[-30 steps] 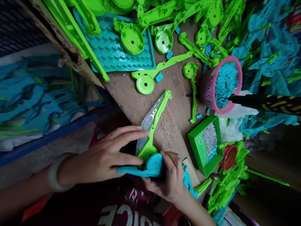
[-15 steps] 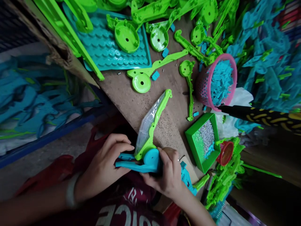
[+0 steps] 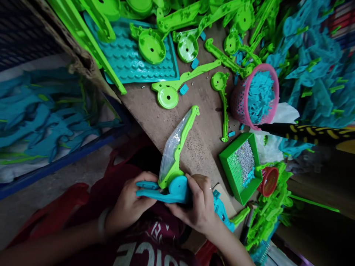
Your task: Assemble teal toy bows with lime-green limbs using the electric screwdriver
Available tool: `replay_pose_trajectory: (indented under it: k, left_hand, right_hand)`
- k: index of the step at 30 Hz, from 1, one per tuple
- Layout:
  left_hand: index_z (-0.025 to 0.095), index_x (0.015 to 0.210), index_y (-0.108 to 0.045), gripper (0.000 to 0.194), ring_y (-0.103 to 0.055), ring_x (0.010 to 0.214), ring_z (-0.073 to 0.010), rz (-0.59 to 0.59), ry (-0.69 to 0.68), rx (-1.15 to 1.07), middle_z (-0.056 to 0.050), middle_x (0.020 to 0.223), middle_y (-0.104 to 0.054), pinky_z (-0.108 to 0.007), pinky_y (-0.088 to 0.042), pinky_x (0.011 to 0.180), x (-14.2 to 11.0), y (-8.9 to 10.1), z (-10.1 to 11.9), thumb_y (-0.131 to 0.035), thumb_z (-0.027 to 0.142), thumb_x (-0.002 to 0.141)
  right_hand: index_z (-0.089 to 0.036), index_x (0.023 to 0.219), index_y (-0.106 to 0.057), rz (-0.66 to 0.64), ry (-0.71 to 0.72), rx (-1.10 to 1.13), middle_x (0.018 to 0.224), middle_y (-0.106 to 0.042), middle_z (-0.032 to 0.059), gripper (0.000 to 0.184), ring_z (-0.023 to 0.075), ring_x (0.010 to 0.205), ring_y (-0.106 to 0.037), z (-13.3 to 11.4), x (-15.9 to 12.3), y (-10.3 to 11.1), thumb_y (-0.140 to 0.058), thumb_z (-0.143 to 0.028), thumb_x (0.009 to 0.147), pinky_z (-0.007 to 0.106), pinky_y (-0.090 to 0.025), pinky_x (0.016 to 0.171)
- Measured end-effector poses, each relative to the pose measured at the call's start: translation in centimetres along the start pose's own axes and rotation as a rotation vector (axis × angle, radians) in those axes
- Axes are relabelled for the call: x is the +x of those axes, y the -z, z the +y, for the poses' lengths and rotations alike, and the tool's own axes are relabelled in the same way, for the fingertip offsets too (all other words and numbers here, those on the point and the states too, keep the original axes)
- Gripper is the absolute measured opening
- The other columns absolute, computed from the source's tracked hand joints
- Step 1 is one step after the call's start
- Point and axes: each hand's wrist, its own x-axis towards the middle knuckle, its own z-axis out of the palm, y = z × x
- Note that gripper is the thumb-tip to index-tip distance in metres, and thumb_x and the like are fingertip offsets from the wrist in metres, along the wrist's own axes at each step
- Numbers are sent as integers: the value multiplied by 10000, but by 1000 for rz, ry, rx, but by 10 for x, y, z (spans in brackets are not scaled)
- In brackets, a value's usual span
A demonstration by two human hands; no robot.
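Observation:
Over my lap I hold a plastic assembly with both hands. Its blue handle part has a round hub and two long prongs pointing left. Rising from the hub is a bright green arm, with a clear plastic panel along its left edge. My left hand is closed around the ends of the blue prongs. On the other side, my right hand grips the round hub, thumb below and fingers at its right side. Part of the hub is hidden by those fingers.
Green plastic arms with round discs lie across the brown table. At right stand a pink basket of blue pieces and a green basket of small metal pins. A blue crate of blue parts is at left.
My left hand has shifted right and lower along the blue prongs, its fingers closing in nearer the ends. The right hand and the assembly stay nearly in place.

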Motion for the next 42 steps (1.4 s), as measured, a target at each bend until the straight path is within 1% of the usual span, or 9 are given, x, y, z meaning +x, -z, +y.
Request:
replay_pose_trajectory:
  k: [11,18,23,25,28,30,35,39,42]
  left_hand:
    - [246,1318,-538,457,-664,1073,-211,-230,270,-480,-79,1228,-679,-321,-527,945,-14,-6,15,-644,352,886]
    - [196,925,-714,348,-673,807,-196,-137,308,-207,-37,855,-734,-284,-542,796,-6,-14,27,-623,527,872]
    - [191,847,-740,375,-691,732,-221,-23,298,-66,-40,767,-743,-282,-550,672,-9,-17,24,-673,558,805]
    - [185,807,-750,382,-704,784,-229,-29,275,-63,-58,863,-764,-294,-567,746,-10,-19,22,-678,560,805]
    - [169,859,-763,387,-718,853,-244,-29,310,-158,-72,960,-772,-316,-588,810,-11,-26,18,-721,546,784]
    - [170,893,-766,371,-718,923,-250,-27,338,-258,-70,997,-773,-307,-600,816,-12,-32,15,-764,517,762]
    - [187,925,-781,362,-686,1088,-287,-95,430,-419,-71,1079,-764,-365,-615,889,-13,-45,10,-804,496,737]
    - [177,875,-793,449,-629,1198,-356,-48,489,-417,-99,1049,-773,-439,-574,985,-16,-50,4,-830,569,660]
    - [192,832,-800,457,-603,1230,-373,-6,453,-354,-95,1016,-782,-446,-537,1026,-16,-50,0,-865,575,593]
  right_hand:
    - [-93,1481,-317,-61,-86,33,1098,-545,172,858,305,1029,-546,4,-6,0,-739,-449,825,463,-559,820]
    - [-54,1520,-244,-59,-30,-81,1135,-564,207,868,322,1050,-545,3,-8,-8,-680,-432,872,487,-568,821]
    - [-148,1441,-412,-88,-122,124,1223,-577,175,736,292,1108,-589,5,-15,19,-632,-562,873,456,-583,848]
    - [-192,1323,-541,79,-210,144,1156,-623,130,498,260,1065,-621,18,-25,39,-608,-472,918,439,-576,855]
    - [-212,1137,-634,685,-483,51,967,-648,67,243,215,933,-651,59,-33,69,-535,-352,965,438,-559,843]
    - [-204,1189,-591,1045,-566,55,1020,-637,69,326,198,940,-653,98,-24,88,-592,-394,924,400,-570,798]
    - [-206,1248,-542,760,-222,459,1161,-641,21,421,138,1071,-634,173,32,131,-542,-476,924,304,-564,838]
    - [-202,1114,-601,589,-66,485,1058,-699,2,408,130,957,-664,162,78,134,-747,-401,789,260,-608,762]
    - [-120,1007,-598,676,53,398,902,-668,-72,314,69,882,-656,140,112,125,-599,-396,858,204,-589,735]
